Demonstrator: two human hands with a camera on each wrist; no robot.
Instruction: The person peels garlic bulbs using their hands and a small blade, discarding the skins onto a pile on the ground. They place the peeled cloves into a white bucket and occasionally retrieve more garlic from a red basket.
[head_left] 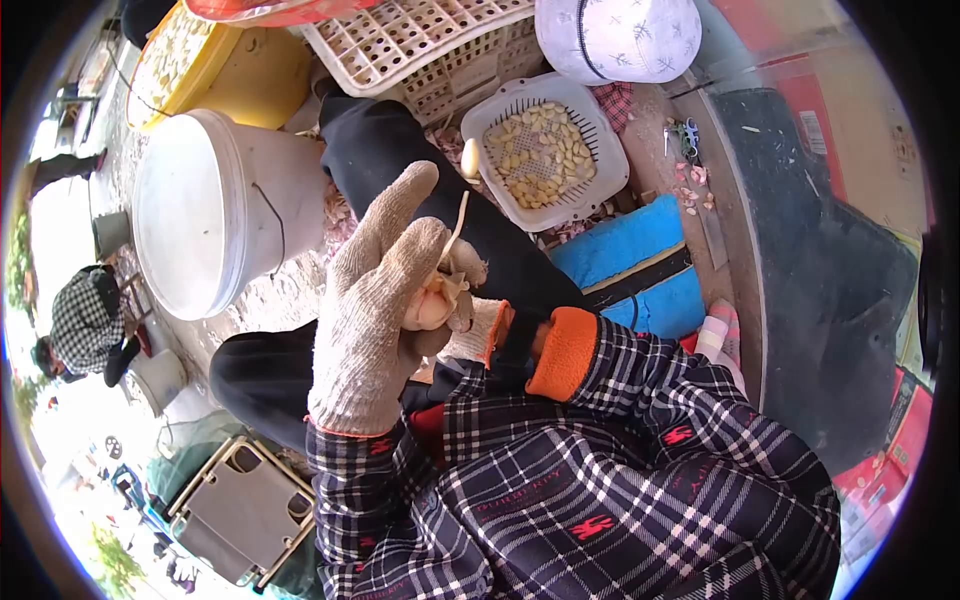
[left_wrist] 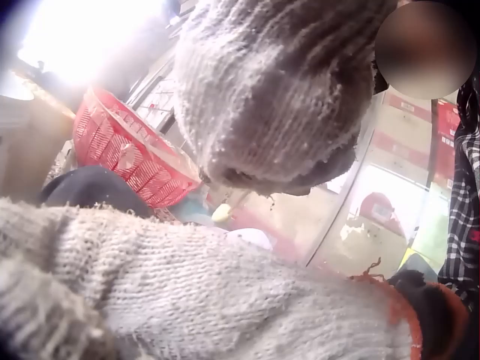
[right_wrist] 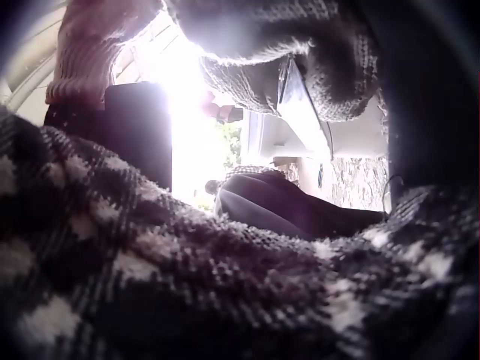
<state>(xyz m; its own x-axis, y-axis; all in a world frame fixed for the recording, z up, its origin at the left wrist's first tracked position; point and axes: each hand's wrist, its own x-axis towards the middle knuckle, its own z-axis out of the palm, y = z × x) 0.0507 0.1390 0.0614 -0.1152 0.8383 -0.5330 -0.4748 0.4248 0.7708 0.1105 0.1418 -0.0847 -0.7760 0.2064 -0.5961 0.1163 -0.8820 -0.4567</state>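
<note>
step: peeling, judged mid-way | left hand (head_left: 375, 300) in knit glove curls around pale garlic bulb (head_left: 432, 305), held above lap | right hand (head_left: 470, 318) pinches its skin | next: pull skin clear, drop cloves into white perforated basket (head_left: 545, 150)

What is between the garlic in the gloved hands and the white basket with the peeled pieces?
Nothing visible blocks it. The garlic is held up between the left hand and the right hand, above the person's dark-trousered leg. The white basket sits just beyond that leg, its top open.
</note>
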